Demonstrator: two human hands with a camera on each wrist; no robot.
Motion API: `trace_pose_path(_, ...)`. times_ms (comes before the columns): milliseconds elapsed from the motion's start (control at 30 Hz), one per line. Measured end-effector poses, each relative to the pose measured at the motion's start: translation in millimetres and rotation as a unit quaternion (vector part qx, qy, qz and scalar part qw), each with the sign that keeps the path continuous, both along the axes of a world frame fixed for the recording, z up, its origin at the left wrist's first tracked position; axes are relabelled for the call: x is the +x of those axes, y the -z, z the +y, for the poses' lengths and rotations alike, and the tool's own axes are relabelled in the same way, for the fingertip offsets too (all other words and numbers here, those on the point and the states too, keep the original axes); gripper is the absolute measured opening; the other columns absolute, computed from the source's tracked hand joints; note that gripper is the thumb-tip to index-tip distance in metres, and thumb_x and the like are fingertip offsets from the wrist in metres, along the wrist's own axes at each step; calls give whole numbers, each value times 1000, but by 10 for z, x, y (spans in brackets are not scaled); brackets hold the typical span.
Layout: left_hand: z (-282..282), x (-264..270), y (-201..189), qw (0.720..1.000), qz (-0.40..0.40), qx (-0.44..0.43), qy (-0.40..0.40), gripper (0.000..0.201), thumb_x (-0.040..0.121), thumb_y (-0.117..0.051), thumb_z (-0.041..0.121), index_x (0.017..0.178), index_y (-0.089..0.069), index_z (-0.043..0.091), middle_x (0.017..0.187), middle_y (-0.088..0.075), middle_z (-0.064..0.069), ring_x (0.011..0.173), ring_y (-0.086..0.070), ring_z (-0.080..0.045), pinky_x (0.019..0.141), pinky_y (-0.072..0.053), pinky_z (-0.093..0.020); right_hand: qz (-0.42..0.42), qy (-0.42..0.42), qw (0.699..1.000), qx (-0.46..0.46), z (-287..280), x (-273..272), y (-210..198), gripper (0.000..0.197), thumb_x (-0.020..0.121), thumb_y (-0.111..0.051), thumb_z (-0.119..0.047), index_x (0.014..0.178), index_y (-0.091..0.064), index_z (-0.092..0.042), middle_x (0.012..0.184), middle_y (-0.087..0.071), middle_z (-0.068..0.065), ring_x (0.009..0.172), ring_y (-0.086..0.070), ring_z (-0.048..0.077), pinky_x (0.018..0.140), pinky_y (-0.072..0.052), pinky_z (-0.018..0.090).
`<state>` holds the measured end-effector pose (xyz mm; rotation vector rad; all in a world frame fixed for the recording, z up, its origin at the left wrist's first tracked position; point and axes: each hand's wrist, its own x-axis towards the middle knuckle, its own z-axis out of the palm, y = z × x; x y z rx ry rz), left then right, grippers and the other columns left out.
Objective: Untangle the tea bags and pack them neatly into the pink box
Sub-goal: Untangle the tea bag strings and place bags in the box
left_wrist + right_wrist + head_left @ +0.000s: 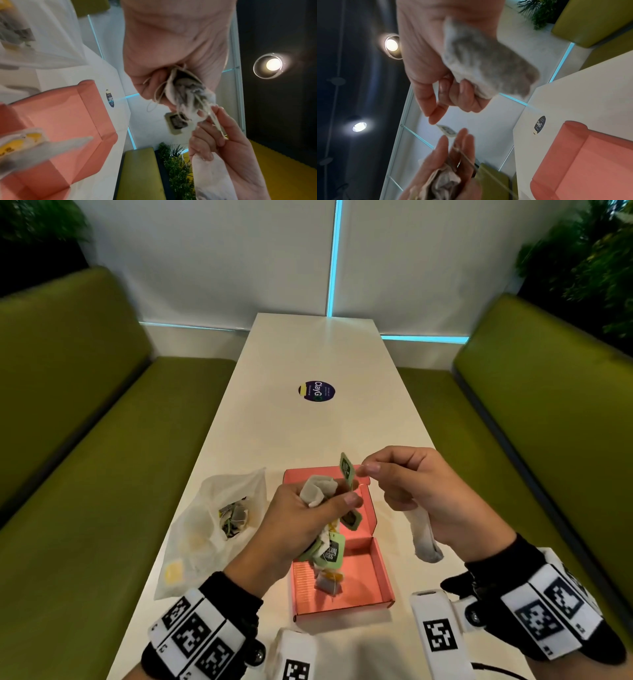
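My left hand point(329, 498) grips a tangled bundle of tea bags point(317, 489) above the open pink box point(373, 580). Green tags point(330, 554) and a yellow-tagged bag point(329, 583) dangle from the bundle into the box. My right hand point(368, 469) pinches thumb to forefinger at the edge of a raised green tag point(346, 469). Its lower fingers curl round a separate white tea bag point(424, 539). In the left wrist view, strings point(156, 94) loop out of the bundle point(187, 92). In the right wrist view, the white tea bag point(488, 60) lies against the palm, with the tag point(447, 130) just below the thumb.
A clear plastic bag point(205, 529) with more tea bags lies on the white table point(308, 433), left of the box. A round dark sticker point(316, 392) sits mid-table. Green benches point(85, 440) flank both sides.
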<state>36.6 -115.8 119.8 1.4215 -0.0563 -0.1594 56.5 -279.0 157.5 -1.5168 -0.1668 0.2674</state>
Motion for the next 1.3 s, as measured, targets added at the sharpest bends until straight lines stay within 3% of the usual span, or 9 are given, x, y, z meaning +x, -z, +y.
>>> trace_pose_path(200,34,-44,-84,995,-1,-99,-9,7,72,-64,10,74,-66,3,57,-63,-5,50,-58,-13,48,-47,-19,2,-6,1000,-26,-30,-29,-3,2,83,-65,-11,82,-66,-13,48,-41,-6,39,-28,4,38,-21,15)
trace_pose_path(367,72,-75,-183,997,-34,-72,-22,11,66,-63,26,62,-72,21,51,-56,3,51,-51,-6,50,-41,-15,-12,-92,991,-93,9,-96,-4,34,80,-61,-43,102,-63,-17,70,-63,7,45,-39,9,47,-35,17)
trace_pose_path(467,66,-93,-220,997,-45,-64,-8,11,67,-63,24,61,-71,19,50,-54,3,50,-51,-7,51,-42,-15,-12,-112,990,-89,72,-114,-2,41,80,-52,-49,102,-65,-16,75,-66,5,50,-45,14,51,-39,17)
trace_pose_path(600,65,-97,-245,996,-49,-72,-7,10,68,-63,19,64,-67,10,51,-55,0,51,-52,-9,50,-43,-16,-35,-90,994,-60,116,-107,0,33,88,-53,-39,101,-68,-12,80,-67,3,62,-54,15,59,-46,20)
trace_pose_path(733,72,-97,-280,997,-45,-60,-10,10,71,-64,17,63,-66,12,51,-55,-1,49,-51,-8,48,-41,-15,-64,-44,997,-2,141,-93,3,19,77,-64,-24,94,-72,-23,86,-71,1,75,-63,10,72,-49,19)
trace_pose_path(833,58,-105,-306,998,-27,-63,-1,10,66,-65,21,64,-68,12,53,-57,-3,47,-53,-10,45,-44,-18,-115,27,991,58,159,-44,-31,19,65,-68,-11,81,-73,-19,76,-70,-4,72,-61,7,68,-50,17)
trace_pose_path(967,39,-79,-317,998,-34,-46,9,8,72,-74,18,64,-72,18,62,-64,-6,54,-62,-20,55,-50,-26,-191,56,975,95,198,24,-206,20,67,-71,0,72,-74,-19,68,-69,-6,65,-62,6,63,-49,16)
trace_pose_path(1200,76,-53,-322,998,-16,-51,27,8,79,-67,11,73,-70,9,79,-72,-11,71,-67,-23,56,-53,-25,-224,74,962,138,175,103,-491,21,71,-64,-2,83,-66,-19,65,-67,-8,63,-60,10,55,-46,18)
trace_pose_path(1300,80,-90,-369,993,23,-108,45,16,84,-57,-3,80,-64,10,67,-70,-2,50,-61,-8,42,-45,-17,-213,54,966,134,185,95,-555,24,73,-65,-3,94,-61,-15,65,-65,-7,63,-63,13,55,-48,21)
